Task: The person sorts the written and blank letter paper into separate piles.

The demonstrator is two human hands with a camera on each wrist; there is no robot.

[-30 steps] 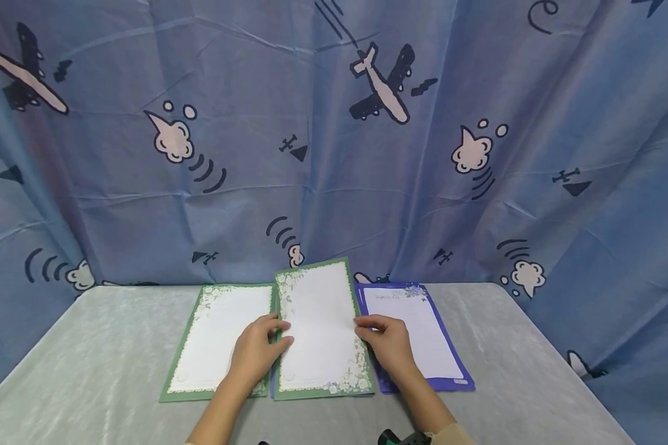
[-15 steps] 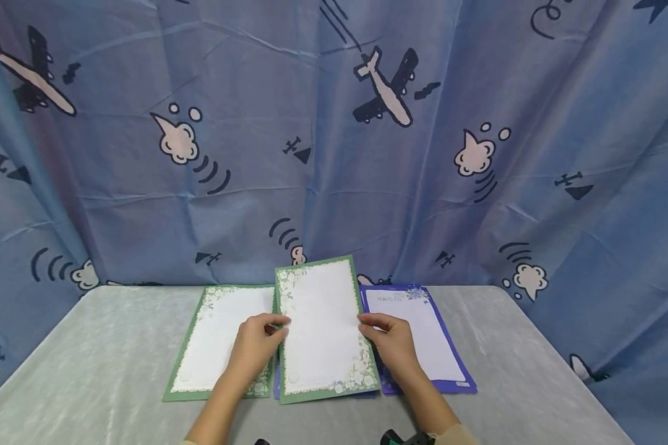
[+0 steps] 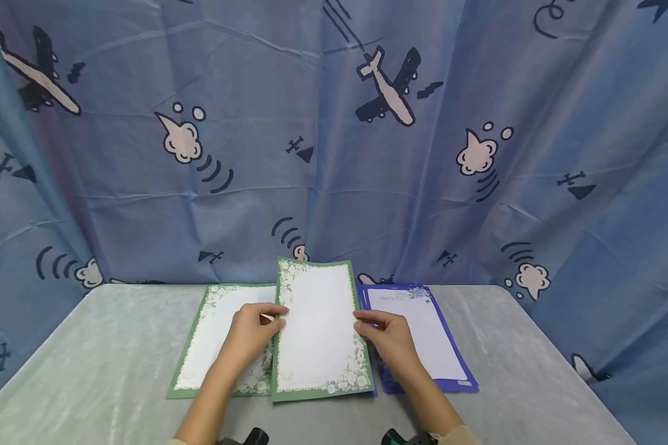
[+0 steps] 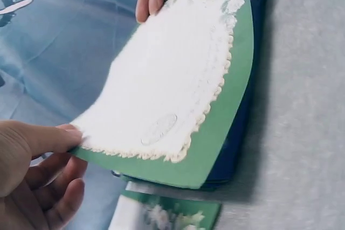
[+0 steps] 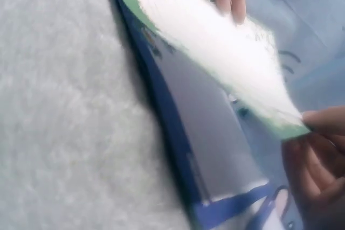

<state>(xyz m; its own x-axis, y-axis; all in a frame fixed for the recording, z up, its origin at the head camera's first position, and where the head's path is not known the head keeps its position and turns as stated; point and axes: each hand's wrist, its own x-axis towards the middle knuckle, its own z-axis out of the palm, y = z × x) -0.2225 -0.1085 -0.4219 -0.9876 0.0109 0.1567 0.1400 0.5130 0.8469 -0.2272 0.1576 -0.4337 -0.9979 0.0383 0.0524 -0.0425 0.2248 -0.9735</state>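
Note:
Both hands hold a sheet of stationery paper (image 3: 320, 327) with a green floral border, bowed and raised above a stack in the middle of the table. My left hand (image 3: 250, 330) pinches its left edge between thumb and fingers; my right hand (image 3: 389, 343) pinches the right edge. Beneath it, in the right wrist view, lies a blue-bordered sheet (image 5: 205, 117), mostly covered in the head view. Another green-bordered sheet (image 3: 214, 346) lies to the left, partly under my left forearm. To the right lies a purple-bordered sheet (image 3: 425, 334), partly behind my right hand.
The papers lie on a table with a pale grey cloth (image 3: 117, 358). A blue curtain (image 3: 245, 154) printed with planes and clouds hangs right behind the table's far edge. Dark wrist devices (image 3: 409, 437) show at the bottom of the head view.
The held sheet has shifted slightly left, and its far left corner has risen. My hands have moved with it and keep their pinch on both edges. The side sheets stay in place.

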